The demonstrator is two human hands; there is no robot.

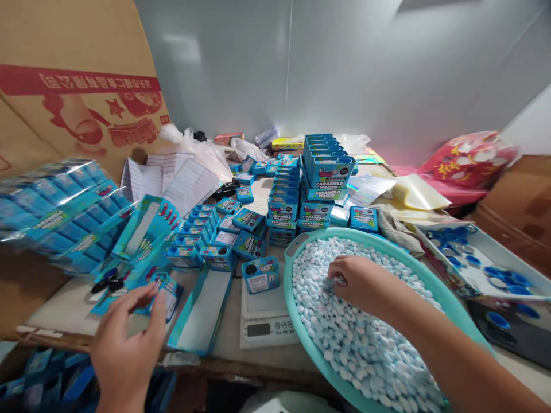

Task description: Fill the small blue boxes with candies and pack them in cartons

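- White and pale blue candies [322, 310] lay loose in a big teal bowl [310, 353], close in front of the person, to the right.
- The right hand [350, 281] was down in the candies with its fingers curled. I cannot tell if it had any in its grip.
- Just left of the bowl, one small blue box [260, 275] stood on a white scale [275, 338].
- The left hand [131, 335] was well apart from the right, with a gap between its thumb and fingers. It looked like it held nothing. Another blue box [172, 298] was just behind its fingertips, and I cannot tell if they touched.
- The work looked partway along. A row of boxes [189, 238] and a tall stack [325, 172] stood neatly packed, and a big pack [69, 218] was wrapped in clear plastic.
- Much seemed left: the candies in the bowl, some scattered boxes [249, 244], and a long blue tray [210, 310] lying open on the table [230, 344].
- Far right, a white tray [495, 255] held round blue pieces [508, 281].
- Behind stood a brown carton [77, 34] on the left and a red bag [465, 160] on the right.
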